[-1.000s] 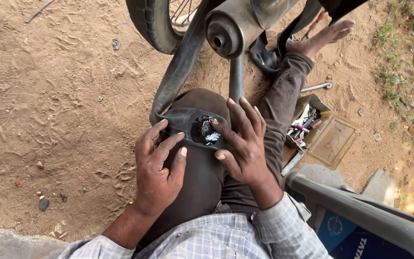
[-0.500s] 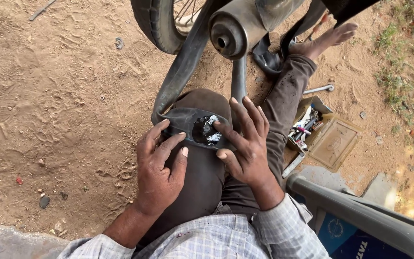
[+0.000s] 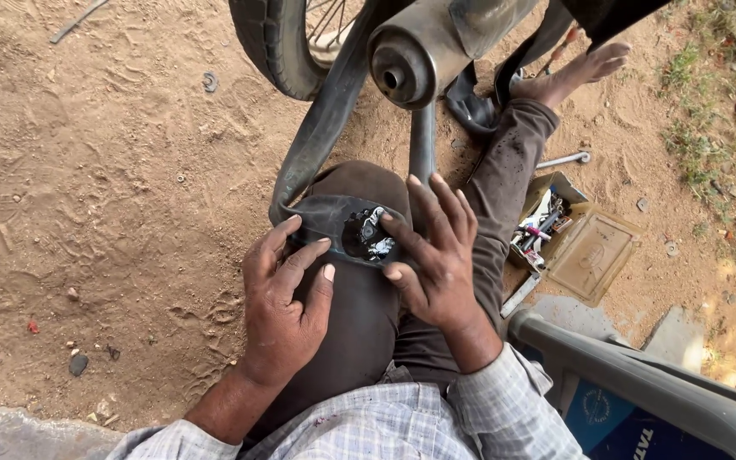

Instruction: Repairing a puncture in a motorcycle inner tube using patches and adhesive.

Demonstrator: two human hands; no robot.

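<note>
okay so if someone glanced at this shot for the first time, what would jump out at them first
Most likely the two hands at centre: the left hand and right hand press a black inner tube flat across the person's knee, around a round patch with shiny foil. Above looms a motorcycle's exhaust pipe beside the tyre, and to the right an open box of small tools lies on the sandy ground.

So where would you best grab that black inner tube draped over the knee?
Probably on the flat stretch of inner tube left of the patch, coming from above. It lies limp and flattened over the knee, so fingers can pinch its edges there. The left hand and right hand already press it either side of the patch.
</note>
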